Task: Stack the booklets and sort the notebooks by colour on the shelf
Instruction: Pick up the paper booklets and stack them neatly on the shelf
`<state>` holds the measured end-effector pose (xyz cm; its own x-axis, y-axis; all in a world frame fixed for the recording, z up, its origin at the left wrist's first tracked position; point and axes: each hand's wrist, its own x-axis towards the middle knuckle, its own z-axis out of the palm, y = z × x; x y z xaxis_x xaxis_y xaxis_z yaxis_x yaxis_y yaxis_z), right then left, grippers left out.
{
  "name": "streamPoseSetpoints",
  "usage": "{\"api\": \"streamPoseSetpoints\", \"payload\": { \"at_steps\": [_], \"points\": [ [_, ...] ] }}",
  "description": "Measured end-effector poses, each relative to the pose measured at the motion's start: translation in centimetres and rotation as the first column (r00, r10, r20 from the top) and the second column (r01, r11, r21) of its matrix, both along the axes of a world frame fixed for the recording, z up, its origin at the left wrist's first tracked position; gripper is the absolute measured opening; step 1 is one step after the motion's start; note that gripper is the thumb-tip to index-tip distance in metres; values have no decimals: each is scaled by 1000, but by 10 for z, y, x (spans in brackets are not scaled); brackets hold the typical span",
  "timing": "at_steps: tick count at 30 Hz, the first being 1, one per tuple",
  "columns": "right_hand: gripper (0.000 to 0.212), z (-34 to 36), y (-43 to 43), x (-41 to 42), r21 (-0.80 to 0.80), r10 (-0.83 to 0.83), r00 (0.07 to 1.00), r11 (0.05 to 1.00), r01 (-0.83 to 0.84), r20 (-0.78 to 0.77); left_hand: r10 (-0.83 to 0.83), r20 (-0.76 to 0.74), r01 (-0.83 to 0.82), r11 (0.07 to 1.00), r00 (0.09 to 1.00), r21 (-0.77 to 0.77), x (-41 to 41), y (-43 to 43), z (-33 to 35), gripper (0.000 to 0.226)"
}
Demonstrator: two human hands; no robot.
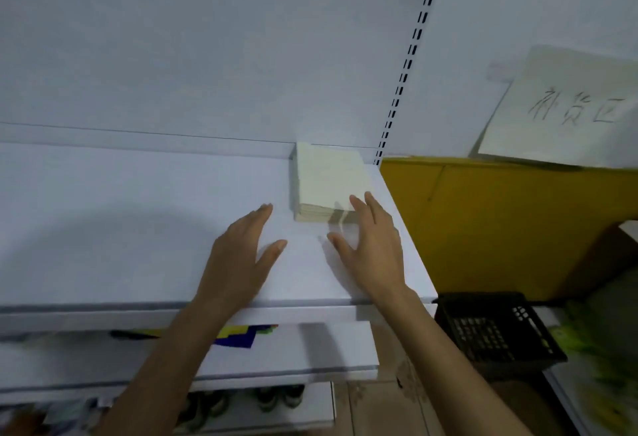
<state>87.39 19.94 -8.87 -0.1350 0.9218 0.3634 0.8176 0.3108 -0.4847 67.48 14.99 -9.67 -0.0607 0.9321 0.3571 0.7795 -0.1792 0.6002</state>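
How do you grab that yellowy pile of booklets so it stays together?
Take the pile of booklets by its two long sides, one hand each, coming from the front. Its far end sits against the back panel, and it is many thin booklets, so squeezing low down likely keeps them together.

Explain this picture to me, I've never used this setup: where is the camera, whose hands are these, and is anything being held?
There is no machine here: one camera worn on a person's head looks down at their two bare hands. The left hand is open over the white shelf. The right hand is open too; its fingers lie at the near right corner of a stack of cream booklets at the shelf's back right. Nothing is gripped. To the right are a handwritten paper sign and, lower down, a black plastic crate.
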Motion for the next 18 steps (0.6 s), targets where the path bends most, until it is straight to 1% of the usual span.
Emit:
{"api": "streamPoseSetpoints", "payload": {
  "at_steps": [2, 4, 7, 11, 15, 16, 18],
  "points": [
    [56, 2, -37, -26, 67, 82, 991, 995, -75, -110, 23, 50, -25, 999, 998, 36, -23, -47, 3, 57],
    [46, 3, -79, -62, 160, 198, 956, 973, -165, -216, 83, 83, -88, 995, 993, 53, -54, -99, 6, 52],
    [40, 0, -141, -123, 236, 344, 893, 930, -282, -289, 211, 45, -214, 973, 976, 82, -109, -175, 9, 46],
    [40, -5, -209, -203, 244, 508, 814, 858, -451, -283, 389, -17, -388, 921, 921, 30, -171, -274, 10, 49],
    [41, -8, -274, -278, 235, 634, 721, 773, -589, -279, 578, -84, -581, 814, 812, -14, -221, -368, 10, 55],
    [41, -10, -286, -292, 237, 661, 704, 750, -618, -259, 608, -122, -614, 789, 785, -22, -231, -386, 10, 58],
    [43, -13, -305, -318, 221, 710, 675, 704, -675, -201, 630, -271, -659, 752, 728, -23, -246, -414, 8, 62]
  ]
}}
